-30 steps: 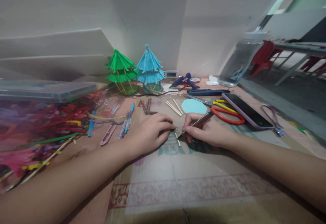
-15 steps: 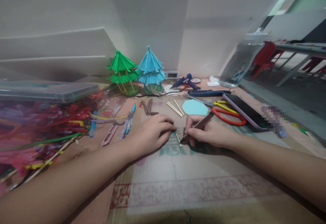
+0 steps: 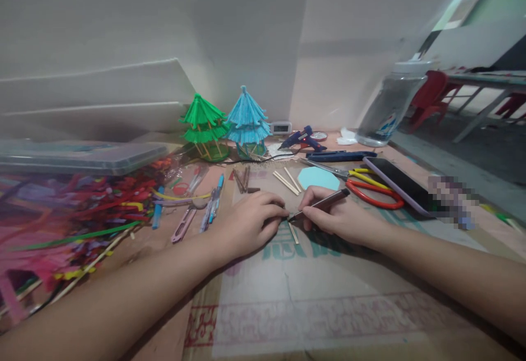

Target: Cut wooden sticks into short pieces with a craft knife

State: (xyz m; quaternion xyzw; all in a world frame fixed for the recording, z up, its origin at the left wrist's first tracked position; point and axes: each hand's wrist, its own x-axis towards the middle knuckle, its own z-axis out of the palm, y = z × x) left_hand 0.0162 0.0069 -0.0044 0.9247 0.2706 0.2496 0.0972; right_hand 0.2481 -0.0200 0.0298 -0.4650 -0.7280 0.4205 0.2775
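Brown pen (image 3: 329,200) near illegible teal lettering (image 3: 283,250)

The bare left arm (image 3: 135,295) and right arm (image 3: 444,268) slant in from the two sides. The left hand (image 3: 252,224) is palm down, fingers (image 3: 274,211) bent. The right hand (image 3: 335,221), close by but not touching, curls with its thumb (image 3: 319,217) pinching.

Bare skin on both sides, pretty much. Left hand (image 3: 250,224) is bare, with slim, rounded fingers (image 3: 274,211) and a narrow bare wrist (image 3: 211,247). Left arm (image 3: 135,284) is smooth and bare as far as the view goes, getting thicker away from the wrist. Same deal with the right hand (image 3: 341,218) and right arm (image 3: 435,265), honestly.
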